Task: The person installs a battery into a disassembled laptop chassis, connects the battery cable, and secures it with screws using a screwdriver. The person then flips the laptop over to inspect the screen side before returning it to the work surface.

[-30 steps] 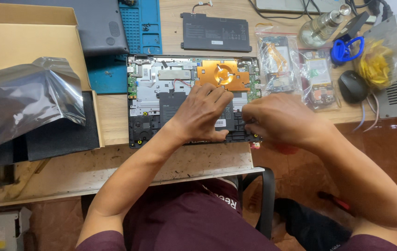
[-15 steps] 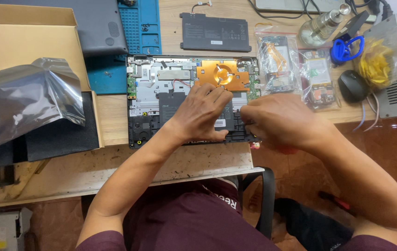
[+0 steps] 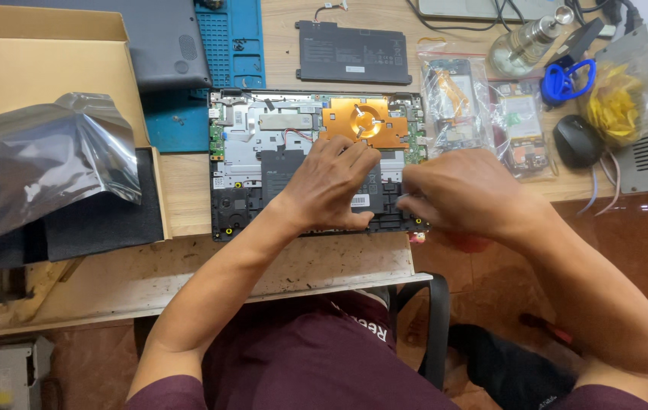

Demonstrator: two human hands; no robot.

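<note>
Wooden workbench (image 3: 187,182) carries, from the left, a cardboard box (image 3: 36,68) with a silvery bag (image 3: 36,163), then the opened laptop base (image 3: 248,159), its long axis running left to right, copper heatsink (image 3: 366,121) at the far side. Left hand (image 3: 331,186) lies flat on it, fingers spread, grasping nothing. Right hand (image 3: 460,190) is curled at its right near edge; what it pinches cannot be told.

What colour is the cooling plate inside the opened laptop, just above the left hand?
Copper-orange; the cooling plate shows best in the head view, above the left hand.
</note>
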